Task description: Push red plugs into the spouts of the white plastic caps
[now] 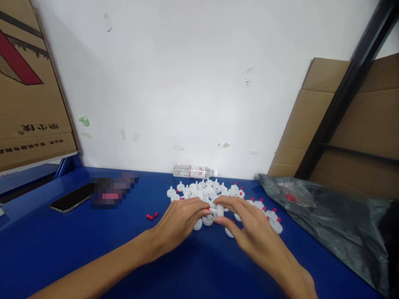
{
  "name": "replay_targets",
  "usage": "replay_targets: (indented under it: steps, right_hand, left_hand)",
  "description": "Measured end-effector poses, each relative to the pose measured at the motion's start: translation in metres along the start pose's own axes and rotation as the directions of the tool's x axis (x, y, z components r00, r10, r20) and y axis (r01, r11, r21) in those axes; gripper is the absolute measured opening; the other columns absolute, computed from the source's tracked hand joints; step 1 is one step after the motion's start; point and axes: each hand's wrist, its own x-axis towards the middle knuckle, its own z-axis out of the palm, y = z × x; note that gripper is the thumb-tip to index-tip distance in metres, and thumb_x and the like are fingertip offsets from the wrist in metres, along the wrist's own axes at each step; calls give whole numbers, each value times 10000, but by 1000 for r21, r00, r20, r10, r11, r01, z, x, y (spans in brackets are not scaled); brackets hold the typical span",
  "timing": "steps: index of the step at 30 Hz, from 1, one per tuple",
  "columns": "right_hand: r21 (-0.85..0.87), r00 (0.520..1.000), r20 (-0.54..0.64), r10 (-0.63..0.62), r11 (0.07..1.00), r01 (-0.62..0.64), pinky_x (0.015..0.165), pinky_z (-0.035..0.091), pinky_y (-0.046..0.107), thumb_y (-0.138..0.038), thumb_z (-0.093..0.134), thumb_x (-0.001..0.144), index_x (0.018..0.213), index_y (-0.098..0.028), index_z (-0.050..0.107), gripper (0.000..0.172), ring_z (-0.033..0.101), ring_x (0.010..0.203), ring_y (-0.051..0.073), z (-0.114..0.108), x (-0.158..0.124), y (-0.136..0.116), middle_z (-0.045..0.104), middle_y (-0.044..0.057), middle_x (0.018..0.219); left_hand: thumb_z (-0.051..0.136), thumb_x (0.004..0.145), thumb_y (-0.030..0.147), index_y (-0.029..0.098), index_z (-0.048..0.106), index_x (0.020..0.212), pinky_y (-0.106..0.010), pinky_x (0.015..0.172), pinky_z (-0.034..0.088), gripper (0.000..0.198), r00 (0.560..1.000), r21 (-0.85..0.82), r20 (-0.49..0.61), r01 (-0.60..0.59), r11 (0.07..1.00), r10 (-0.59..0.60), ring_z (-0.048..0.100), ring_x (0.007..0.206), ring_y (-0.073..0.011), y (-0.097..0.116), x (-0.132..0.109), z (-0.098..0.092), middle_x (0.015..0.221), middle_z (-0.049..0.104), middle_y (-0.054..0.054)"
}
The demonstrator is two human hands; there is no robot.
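Note:
My right hand (251,222) grips a white nozzle cap (220,210) by its round base, the spout turned left. My left hand (177,220) pinches a small red tip cap (208,208) at the end of that spout; how far it sits on the spout is hidden by the fingers. Behind and below both hands lies a pile of white nozzle caps (199,191) with bare spouts. To the right, several more white nozzle caps (276,225) carry red tips. A few loose red tip caps (150,216) rest on the table left of my left hand.
Against the wall, a clear plastic bottle (195,171) lies on its side on the blue table (131,241). A black phone (71,198) is at the left beside a blurred patch. Dark plastic sheeting (330,224) covers the right side, and cardboard (34,99) stands at the left.

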Motion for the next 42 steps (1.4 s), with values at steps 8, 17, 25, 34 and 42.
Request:
replay_targets:
  steps: [8,17,25,34,42]
  right_hand:
    - [15,999,-9,-43,999,44,953,519,297,-306,583,1027,1294,-429,491,308,656,1125,146,2,-1,-6,663,-58,1233]
    - [41,992,110,-56,998,52,917,485,316,-329,478,1068,1098,-320,559,87,633,1039,153,-3,3,-11,669,-44,1098]
    - [-248,996,48,71,967,-57,956,461,450,-352,392,1084,1144,-285,652,275,663,1073,241,-4,8,27,713,17,1170]
    - [-272,987,133,88,961,-49,985,420,445,-340,328,1098,999,-280,694,383,687,1013,233,-7,7,35,762,8,1050]
    - [-280,977,167,129,957,-78,1096,310,578,-418,338,1096,916,-279,708,435,628,1182,306,0,3,40,758,16,981]
  left_hand:
    - [436,1083,238,187,583,791,-214,655,409,331,998,-79,63,27,997,-23,565,652,-105,10,3,-3,727,615,36]
    - [455,1075,284,216,650,1043,-271,758,453,209,998,-1,69,7,1000,-7,628,824,-152,6,3,-8,924,676,-5]
    - [456,1034,235,236,657,1075,-349,783,542,205,998,283,-70,18,959,2,620,1069,-218,-13,6,-19,1427,446,-108]
    - [443,1018,214,205,682,1041,-323,651,434,240,979,485,188,-19,875,-83,626,909,-229,-16,9,-32,1080,631,-85]
    - [602,903,214,208,690,784,-286,597,381,149,883,487,416,-14,873,-218,634,675,-178,-8,15,-53,784,713,-27]
